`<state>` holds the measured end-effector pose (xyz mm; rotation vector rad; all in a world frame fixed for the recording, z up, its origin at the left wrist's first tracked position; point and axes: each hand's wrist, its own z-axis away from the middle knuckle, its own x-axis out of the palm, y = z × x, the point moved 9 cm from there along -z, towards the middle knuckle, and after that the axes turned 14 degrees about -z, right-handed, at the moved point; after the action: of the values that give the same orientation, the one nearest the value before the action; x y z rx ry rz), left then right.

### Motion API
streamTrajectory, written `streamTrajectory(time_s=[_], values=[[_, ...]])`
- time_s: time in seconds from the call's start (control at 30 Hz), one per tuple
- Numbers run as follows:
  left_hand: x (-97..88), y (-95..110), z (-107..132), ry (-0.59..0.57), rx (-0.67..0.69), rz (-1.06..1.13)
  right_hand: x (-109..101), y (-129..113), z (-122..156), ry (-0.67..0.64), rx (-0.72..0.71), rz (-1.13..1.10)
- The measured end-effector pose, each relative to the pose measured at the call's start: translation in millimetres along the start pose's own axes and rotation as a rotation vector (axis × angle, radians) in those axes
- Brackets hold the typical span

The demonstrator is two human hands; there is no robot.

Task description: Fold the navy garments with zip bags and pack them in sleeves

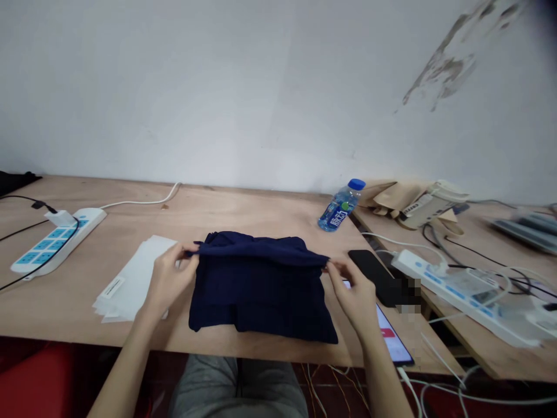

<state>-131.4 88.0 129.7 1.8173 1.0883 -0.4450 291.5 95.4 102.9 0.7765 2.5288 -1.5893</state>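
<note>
A dark navy piece of cloth [261, 296], perhaps a garment, lies folded on the wooden table in front of me. My left hand [172, 273] pinches the left end of its upper fold between thumb and fingers. At the other end of that fold, my right hand [352, 287] grips the cloth the same way. The fold stretches between both hands, slightly raised over the lower layers. Beside my left forearm are thin white sheets or bags [130, 284] with a small label. Partly hidden under my right forearm lies a phone with a lit screen [394, 339].
A blue-capped drink bottle [339, 206] stands behind the cloth to the right. Power strips lie at left [58, 244] and right [461, 296], with loose cables. A black phone-like object [374, 276] rests near the table gap. A paper cup [433, 203] lies farther right.
</note>
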Motion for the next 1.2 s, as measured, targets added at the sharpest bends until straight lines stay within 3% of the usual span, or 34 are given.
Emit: streamTrajectory(time_s=[0.17, 0.33, 0.43, 0.57, 0.7, 0.8, 0.9, 1.0, 1.1, 1.2], values=[[4.5, -12, 75, -0.025, 0.102, -0.106, -19, 19, 64, -0.018, 0.047, 0.117], [4.9, -10, 119, 0.043, 0.099, -0.233, -11, 12, 84, -0.086, -0.039, 0.181], [5.9, 9, 127, 0.072, 0.095, -0.208, -6, 0, 74, -0.075, -0.089, 0.220], [25.4, 54, 119, -0.003, 0.239, -0.219, 8, 7, 39, -0.150, -0.100, 0.264], [60.4, 94, 113, -0.199, 0.407, -0.265, 26, 41, 5, -0.335, -0.026, 0.312], [82.2, 109, 119, -0.356, 0.483, -0.271, 29, 51, -9, -0.400, 0.013, 0.339], [89.4, 109, 126, -0.418, 0.481, -0.294, 26, 29, -15, -0.404, 0.008, 0.342], [84.8, 107, 129, -0.403, 0.470, -0.293, 33, -12, -18, -0.420, 0.001, 0.323], [75.7, 107, 127, -0.353, 0.450, -0.270, 60, -54, -18, -0.435, -0.012, 0.198], [66.5, 106, 123, -0.300, 0.421, -0.237, 98, -69, -11, -0.513, 0.143, -0.096]])
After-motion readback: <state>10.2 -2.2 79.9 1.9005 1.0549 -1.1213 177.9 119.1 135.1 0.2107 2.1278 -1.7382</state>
